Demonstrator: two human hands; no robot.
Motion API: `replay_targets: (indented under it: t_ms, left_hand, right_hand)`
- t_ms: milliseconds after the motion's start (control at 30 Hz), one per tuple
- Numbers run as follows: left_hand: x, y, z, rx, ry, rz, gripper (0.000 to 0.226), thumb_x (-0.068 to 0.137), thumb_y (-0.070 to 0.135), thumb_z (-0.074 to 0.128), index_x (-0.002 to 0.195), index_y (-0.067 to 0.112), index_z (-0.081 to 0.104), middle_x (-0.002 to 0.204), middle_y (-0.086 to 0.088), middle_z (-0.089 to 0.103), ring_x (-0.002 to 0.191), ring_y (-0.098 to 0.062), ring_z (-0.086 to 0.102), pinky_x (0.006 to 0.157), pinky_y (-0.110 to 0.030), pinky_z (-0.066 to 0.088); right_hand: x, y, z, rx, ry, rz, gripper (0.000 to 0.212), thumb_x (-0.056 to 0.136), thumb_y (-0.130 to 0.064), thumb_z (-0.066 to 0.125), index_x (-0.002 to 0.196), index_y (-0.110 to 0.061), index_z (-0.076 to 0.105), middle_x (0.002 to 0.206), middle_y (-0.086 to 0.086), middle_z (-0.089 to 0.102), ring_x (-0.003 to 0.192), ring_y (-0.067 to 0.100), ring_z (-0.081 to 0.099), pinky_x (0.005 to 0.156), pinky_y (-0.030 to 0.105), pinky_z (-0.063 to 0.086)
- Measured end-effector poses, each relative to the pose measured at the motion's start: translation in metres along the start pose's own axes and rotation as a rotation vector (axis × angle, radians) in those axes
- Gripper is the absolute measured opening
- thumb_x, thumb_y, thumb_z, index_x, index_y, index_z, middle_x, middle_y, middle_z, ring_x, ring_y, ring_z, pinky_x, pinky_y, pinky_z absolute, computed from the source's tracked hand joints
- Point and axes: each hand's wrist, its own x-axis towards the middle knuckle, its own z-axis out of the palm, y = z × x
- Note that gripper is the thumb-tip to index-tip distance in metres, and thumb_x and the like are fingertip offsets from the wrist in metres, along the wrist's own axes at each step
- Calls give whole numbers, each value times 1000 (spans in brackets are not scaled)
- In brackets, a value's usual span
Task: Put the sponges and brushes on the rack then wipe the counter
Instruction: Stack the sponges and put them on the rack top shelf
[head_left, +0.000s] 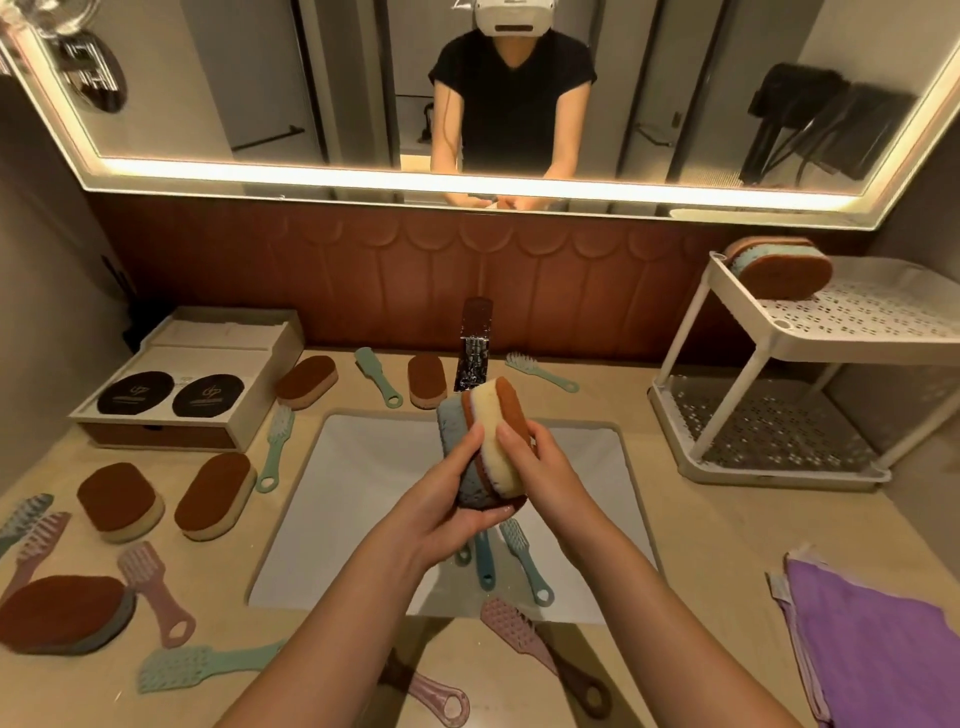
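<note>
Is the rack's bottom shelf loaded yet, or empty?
Empty: the bottom shelf shows only bare perforated floor. The only racked sponges sit on the top shelf.

Sink (363, 493) sitting mid-bench (701, 561), rack (779, 343) standing back right.
A box (171, 431) is lying back left, loose sponges (213, 496) and brushes (156, 592) before it; more brushes (524, 558) are lying in the sink, a sponge stack (491, 441) being held over it; a cloth (883, 639) is lying front right.
</note>
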Motion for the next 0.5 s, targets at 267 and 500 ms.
replay_targets:
  t_ms: [267, 500]
  left_hand:
    - [-3, 35, 2, 689, -104, -118, 24, 86, 37, 58, 104, 21, 52, 107, -9, 63, 95, -22, 63, 80, -35, 56]
    - [0, 65, 22, 1094, -215, -200, 25, 88, 40, 55, 108, 25, 50, 109, -9, 62, 96, -21, 62, 83, -33, 53]
  right_hand:
    - [16, -26, -30, -90, 13, 59, 61, 90, -51, 47, 143, -26, 31, 135, 1, 44, 113, 14, 46, 87, 28, 39]
    - [23, -34, -34, -90, -30, -39, 28, 86, -33, 64, 112, -24, 60, 102, -1, 65, 85, 11, 64, 71, 27, 55]
